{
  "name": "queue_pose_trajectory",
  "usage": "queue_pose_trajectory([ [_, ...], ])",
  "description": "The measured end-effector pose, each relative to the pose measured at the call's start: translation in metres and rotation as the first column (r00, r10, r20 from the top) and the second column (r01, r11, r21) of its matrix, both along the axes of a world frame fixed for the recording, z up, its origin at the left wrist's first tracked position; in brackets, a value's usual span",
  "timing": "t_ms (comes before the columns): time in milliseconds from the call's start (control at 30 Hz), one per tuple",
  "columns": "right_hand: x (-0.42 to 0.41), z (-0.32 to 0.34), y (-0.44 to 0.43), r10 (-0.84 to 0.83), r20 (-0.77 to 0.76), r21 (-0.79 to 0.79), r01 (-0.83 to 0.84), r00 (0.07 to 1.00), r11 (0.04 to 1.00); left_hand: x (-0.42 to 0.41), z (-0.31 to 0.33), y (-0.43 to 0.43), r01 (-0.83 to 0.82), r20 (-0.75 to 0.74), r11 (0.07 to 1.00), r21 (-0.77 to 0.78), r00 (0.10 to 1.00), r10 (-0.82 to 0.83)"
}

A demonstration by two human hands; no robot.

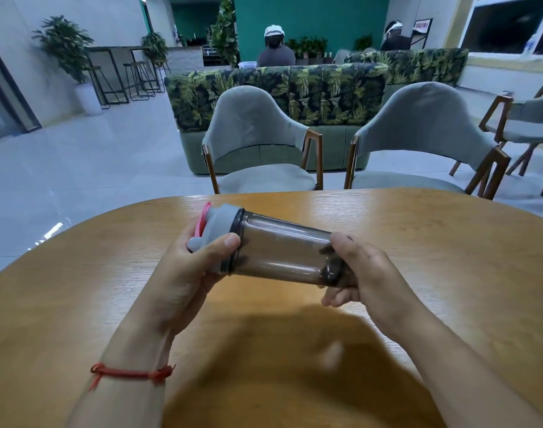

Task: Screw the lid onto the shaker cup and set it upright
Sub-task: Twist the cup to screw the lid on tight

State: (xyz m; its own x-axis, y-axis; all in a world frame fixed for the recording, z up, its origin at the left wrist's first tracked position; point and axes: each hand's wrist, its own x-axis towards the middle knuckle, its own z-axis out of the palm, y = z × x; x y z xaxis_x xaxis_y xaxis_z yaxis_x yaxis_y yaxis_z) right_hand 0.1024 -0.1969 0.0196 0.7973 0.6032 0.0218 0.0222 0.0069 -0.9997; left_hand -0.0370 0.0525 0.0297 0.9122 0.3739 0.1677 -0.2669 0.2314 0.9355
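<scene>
Shaker cup (282, 254) lies nearly horizontal, held in the air above the table (434, 242). Your left hand (183, 273) wraps the grey lid (220, 233); your right hand (366, 273) clamps the cup's base. Hold the base fixed and turn only the lid, keeping both on one axis so the threads seat squarely. Bare tabletop lies all round, edges well off, room to stand it upright.

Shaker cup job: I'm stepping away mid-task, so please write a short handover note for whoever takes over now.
Left hand grips the grey lid; right hand holds the base of the shaker cup.
The cup is held on its side above the wooden table, lid end to the left.
Done: lid is on the cup; how tight, I cannot tell.
Left: finish screwing, then stand it upright on the table.
</scene>
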Motion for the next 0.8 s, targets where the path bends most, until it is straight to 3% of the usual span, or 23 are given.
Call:
queue_pose_trajectory([
  [100, 0.003, -0.004, 0.001, 0.027, -0.023, -0.081, -0.029, 0.999, 0.996, 0.001, 0.0, -0.002, 0.023, 0.007, 0.999, 0.046, 1.0, -0.024],
  [267, 0.002, -0.008, 0.008, 0.024, -0.129, 0.038, -0.019, 0.991, 0.999, 0.004, 0.001, -0.006, -0.03, 0.012, 0.999, -0.022, 0.999, 0.031],
  [433, 0.004, -0.013, 0.009, 0.037, -0.009, 0.107, -0.036, 0.999, 0.994, 0.012, 0.001, -0.007, -0.181, -0.061, 0.979, -0.097, 0.983, 0.176],
  [600, 0.002, -0.006, 0.003, 0.099, -0.047, 0.065, -0.096, 0.994, 0.993, 0.001, -0.001, 0.004, -0.039, -0.036, 0.999, -0.005, 0.999, 0.039],
  [700, -0.003, -0.007, 0.001, 0.133, -0.174, -0.101, -0.152, 0.976, 0.983, -0.002, -0.002, 0.007, 0.017, -0.03, 0.995, 0.094, 0.999, -0.014],
  [800, -0.004, -0.009, 0.003, 0.163, -0.203, 0.016, -0.164, 0.965, 0.986, 0.001, 0.0, 0.0, -0.025, -0.013, 0.996, 0.081, 1.0, 0.026],
])
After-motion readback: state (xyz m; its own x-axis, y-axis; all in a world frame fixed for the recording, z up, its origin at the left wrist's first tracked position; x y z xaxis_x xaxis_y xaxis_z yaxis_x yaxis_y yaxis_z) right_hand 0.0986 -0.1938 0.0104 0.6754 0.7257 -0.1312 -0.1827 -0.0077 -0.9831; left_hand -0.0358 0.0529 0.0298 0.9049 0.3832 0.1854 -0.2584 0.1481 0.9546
